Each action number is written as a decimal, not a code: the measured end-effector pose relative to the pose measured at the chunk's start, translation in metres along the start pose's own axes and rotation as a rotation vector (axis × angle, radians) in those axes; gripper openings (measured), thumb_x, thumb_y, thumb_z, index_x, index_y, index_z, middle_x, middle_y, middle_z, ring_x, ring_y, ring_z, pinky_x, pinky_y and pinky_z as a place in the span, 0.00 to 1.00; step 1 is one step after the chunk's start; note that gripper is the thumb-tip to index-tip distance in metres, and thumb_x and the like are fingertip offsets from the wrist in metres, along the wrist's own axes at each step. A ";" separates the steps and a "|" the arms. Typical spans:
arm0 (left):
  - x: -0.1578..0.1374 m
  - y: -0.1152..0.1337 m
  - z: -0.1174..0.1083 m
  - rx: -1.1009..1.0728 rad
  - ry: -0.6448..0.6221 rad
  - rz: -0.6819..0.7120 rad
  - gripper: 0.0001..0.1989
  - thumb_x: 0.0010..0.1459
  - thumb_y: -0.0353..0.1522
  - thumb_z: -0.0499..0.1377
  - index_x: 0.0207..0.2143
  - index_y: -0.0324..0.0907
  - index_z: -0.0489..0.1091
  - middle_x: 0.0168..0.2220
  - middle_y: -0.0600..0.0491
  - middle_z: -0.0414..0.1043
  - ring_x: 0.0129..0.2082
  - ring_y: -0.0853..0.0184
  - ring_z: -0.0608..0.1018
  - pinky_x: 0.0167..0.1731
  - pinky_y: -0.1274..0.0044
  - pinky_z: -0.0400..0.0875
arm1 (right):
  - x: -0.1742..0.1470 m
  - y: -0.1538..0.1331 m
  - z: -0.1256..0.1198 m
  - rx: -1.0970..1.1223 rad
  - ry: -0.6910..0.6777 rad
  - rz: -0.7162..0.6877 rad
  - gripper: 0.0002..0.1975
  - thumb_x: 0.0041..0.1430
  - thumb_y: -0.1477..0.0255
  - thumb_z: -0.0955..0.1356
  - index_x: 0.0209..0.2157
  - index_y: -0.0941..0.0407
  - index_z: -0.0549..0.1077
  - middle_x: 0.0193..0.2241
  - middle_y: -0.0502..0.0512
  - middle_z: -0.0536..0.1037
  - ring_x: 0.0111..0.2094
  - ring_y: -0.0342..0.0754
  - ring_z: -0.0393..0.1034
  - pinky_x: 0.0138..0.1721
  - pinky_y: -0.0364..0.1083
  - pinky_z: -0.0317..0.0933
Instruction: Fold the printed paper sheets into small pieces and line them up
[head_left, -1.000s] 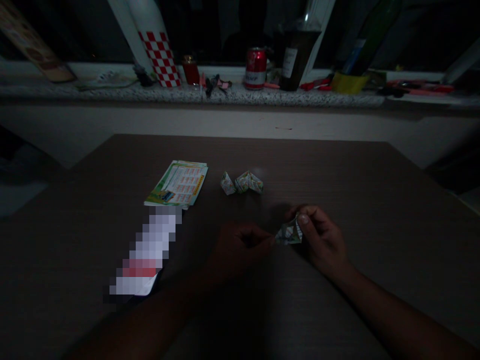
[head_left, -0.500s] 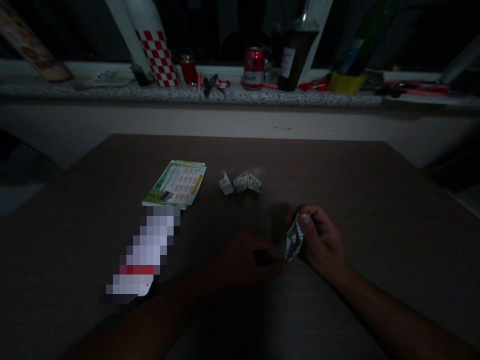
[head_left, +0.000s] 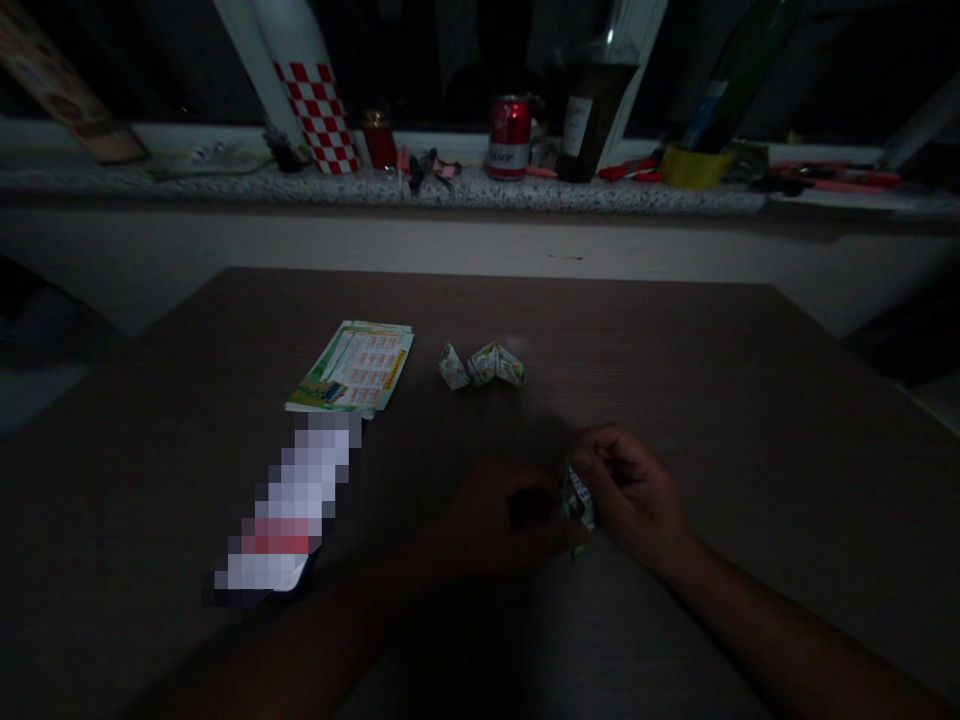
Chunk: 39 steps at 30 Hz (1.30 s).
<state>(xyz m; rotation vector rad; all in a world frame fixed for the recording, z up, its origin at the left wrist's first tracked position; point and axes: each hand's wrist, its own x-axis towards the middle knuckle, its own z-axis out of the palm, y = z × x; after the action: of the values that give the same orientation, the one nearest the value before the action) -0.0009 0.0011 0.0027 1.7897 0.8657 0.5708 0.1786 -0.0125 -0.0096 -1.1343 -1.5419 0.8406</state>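
Observation:
A small folded piece of printed paper (head_left: 580,497) is pinched between my two hands, low over the right half of the table. My right hand (head_left: 637,490) grips its upper right part with thumb and fingers. My left hand (head_left: 502,515), dim in shadow, has its thumb and finger closed on the lower left part. The fingers cover much of the paper, so its full shape is hidden. Beyond the hands lie folded paper pieces: a single one (head_left: 453,367) and, just right of it, a joined-looking pair (head_left: 496,364).
A stack of printed calendar sheets (head_left: 360,365) lies to the left. Below it is a phone (head_left: 289,515) with a blurred-out screen. Behind the wooden table (head_left: 637,330), a stone windowsill (head_left: 465,190) holds a checkered bottle (head_left: 322,115), a red can (head_left: 509,137) and a dark bottle (head_left: 581,125).
My right hand has come slightly down and left, towards my left hand. The paper has turned and now shows less between the fingers. Everything else lies as before.

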 end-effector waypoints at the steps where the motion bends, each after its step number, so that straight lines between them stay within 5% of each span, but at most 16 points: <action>1: 0.000 0.000 0.000 0.012 -0.007 0.007 0.19 0.53 0.46 0.60 0.26 0.37 0.70 0.21 0.58 0.62 0.21 0.74 0.63 0.21 0.82 0.55 | 0.000 0.000 0.000 -0.009 -0.028 -0.020 0.08 0.63 0.66 0.64 0.32 0.54 0.67 0.22 0.48 0.67 0.21 0.41 0.61 0.22 0.41 0.57; 7: 0.001 0.000 0.002 0.062 0.024 0.041 0.21 0.55 0.45 0.57 0.20 0.38 0.66 0.18 0.59 0.58 0.19 0.75 0.62 0.20 0.81 0.53 | 0.001 0.000 0.001 -0.030 -0.131 -0.096 0.06 0.64 0.68 0.63 0.33 0.54 0.67 0.24 0.49 0.67 0.24 0.43 0.61 0.25 0.42 0.57; 16: -0.002 0.003 -0.002 0.091 0.073 0.100 0.16 0.57 0.35 0.54 0.19 0.39 0.62 0.17 0.60 0.54 0.18 0.76 0.58 0.21 0.81 0.52 | 0.001 0.004 -0.002 0.082 -0.161 0.067 0.09 0.63 0.63 0.64 0.33 0.54 0.67 0.22 0.46 0.63 0.22 0.41 0.58 0.23 0.40 0.55; 28: -0.003 -0.004 -0.006 -0.046 0.096 0.082 0.17 0.62 0.38 0.50 0.22 0.39 0.63 0.20 0.59 0.56 0.21 0.74 0.61 0.22 0.81 0.54 | 0.005 0.004 -0.010 0.159 -0.498 0.083 0.19 0.64 0.61 0.61 0.22 0.56 0.65 0.17 0.47 0.64 0.19 0.40 0.56 0.21 0.40 0.52; 39: -0.001 -0.005 -0.004 -0.044 0.062 0.137 0.17 0.63 0.37 0.50 0.22 0.39 0.61 0.19 0.60 0.54 0.19 0.75 0.59 0.21 0.82 0.52 | 0.003 0.007 -0.010 0.213 -0.496 0.067 0.21 0.64 0.64 0.62 0.19 0.57 0.63 0.13 0.46 0.63 0.15 0.37 0.54 0.16 0.38 0.49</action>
<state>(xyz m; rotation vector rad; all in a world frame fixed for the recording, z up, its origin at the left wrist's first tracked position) -0.0064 0.0037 -0.0001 1.8088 0.7707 0.7317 0.1900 -0.0071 -0.0126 -0.8625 -1.7629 1.3720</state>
